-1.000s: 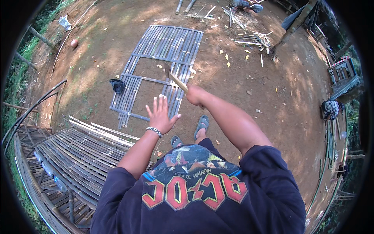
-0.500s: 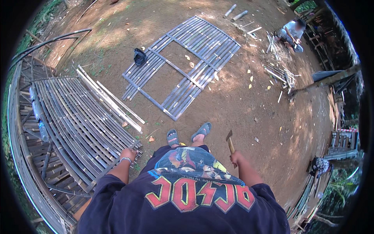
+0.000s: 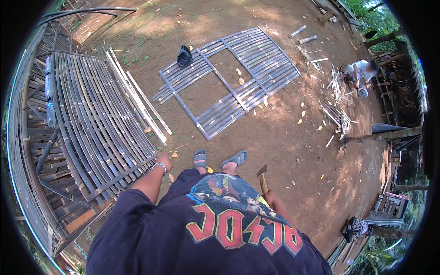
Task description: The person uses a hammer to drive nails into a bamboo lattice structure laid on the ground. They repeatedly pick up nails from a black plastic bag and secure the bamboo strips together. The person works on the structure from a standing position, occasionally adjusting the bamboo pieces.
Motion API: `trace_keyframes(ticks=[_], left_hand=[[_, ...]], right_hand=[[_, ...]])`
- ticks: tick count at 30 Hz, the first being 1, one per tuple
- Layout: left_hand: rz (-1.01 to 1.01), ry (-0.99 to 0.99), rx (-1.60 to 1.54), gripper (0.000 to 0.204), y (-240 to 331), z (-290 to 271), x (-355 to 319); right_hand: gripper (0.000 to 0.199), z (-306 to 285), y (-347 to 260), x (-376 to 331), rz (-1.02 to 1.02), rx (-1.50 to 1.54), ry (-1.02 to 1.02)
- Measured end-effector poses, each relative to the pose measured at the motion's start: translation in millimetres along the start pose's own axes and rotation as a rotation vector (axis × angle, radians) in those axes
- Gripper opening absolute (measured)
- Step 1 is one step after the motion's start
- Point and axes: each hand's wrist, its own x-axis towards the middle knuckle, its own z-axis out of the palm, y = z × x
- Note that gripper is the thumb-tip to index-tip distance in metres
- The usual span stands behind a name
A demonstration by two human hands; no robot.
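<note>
My left hand (image 3: 164, 161), with a chain bracelet on its wrist, hangs beside the near corner of a slatted bamboo platform (image 3: 98, 119). Its fingers look curled in; whatever they hold, if anything, is hidden. In my right hand (image 3: 273, 200) is a hammer (image 3: 263, 180) with a wooden handle and a dark head, held upright in front of my body. Ahead on the ground lies a flat bamboo slat panel (image 3: 261, 59) with gaps in it. A black bag (image 3: 184, 56) rests on the panel's far left edge.
Pale bamboo strips (image 3: 137, 98) lie along the platform's right side. A plastic bottle (image 3: 50, 112) sits on its left. At the right, one person (image 3: 360, 75) crouches by a heap of split bamboo (image 3: 337, 117); another (image 3: 356, 228) is lower right. Two bamboo pieces (image 3: 306, 40) lie beyond the panel.
My view has turned, so the panel and the people sit further right and lower. My left hand has moved forward past the platform's corner. The hammer stays in my right hand, now nearer my body.
</note>
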Motion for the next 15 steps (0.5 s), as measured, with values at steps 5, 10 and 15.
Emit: trace_keyframes(ticks=[5, 10, 15], left_hand=[[0.256, -0.105, 0.352, 0.036, 15.0, -25.8, -16.7], [0.051, 0.304, -0.185, 0.041, -2.7, -5.9, -25.3], [0.014, 0.257, -0.38, 0.052, 2.1, -6.2, -21.0]], right_hand=[[0.017, -6.3, -17.6, 34.7, -0.194, 0.179, 0.032], [0.027, -1.9, -10.2, 46.4, -0.266, -0.025, 0.012], [0.019, 16.3, 56.2, 42.8, -0.086, -0.124, 0.024]])
